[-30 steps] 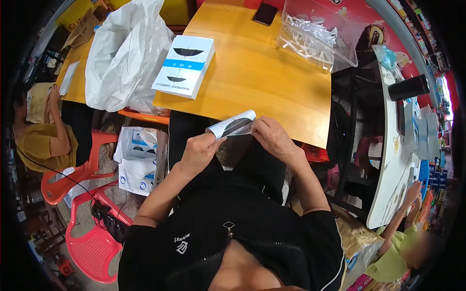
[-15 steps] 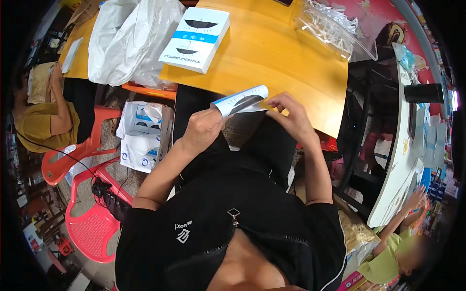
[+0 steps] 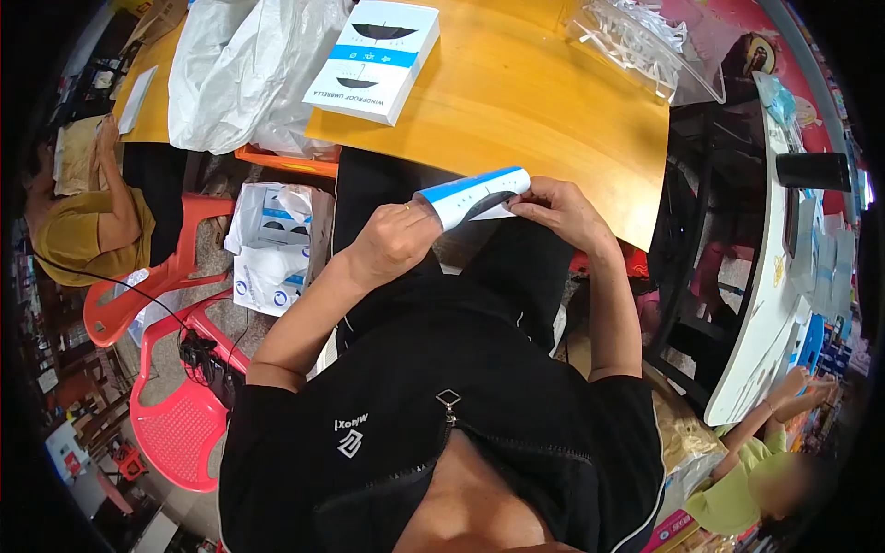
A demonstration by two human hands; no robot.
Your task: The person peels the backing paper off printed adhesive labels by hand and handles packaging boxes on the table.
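Observation:
A curled white-and-blue printed sheet (image 3: 472, 195) with an umbrella picture is held over my lap, just off the table's front edge. My left hand (image 3: 395, 243) is closed at the sheet's left end, its fingertips hidden inside the curl. At the right end, my right hand (image 3: 566, 217) pinches the sheet's edge between thumb and fingers. Ahead on the table lies a thick block (image 3: 373, 63) marked "WINDPROOF UMBRELLA", with the same print; it looks like a stack of such sheets.
The yellow table (image 3: 525, 101) bears a white plastic bag (image 3: 230, 83) and a clear bin (image 3: 631, 51) of white strips. On the floor to the left stand a carton (image 3: 277, 249) and a red chair (image 3: 180, 424). Other people sit at far left and lower right.
Both hands and the curled sheet have shifted slightly right. My right fingers, earlier more spread by the sheet's edge, now pinch it. The sheet's blue band shows more.

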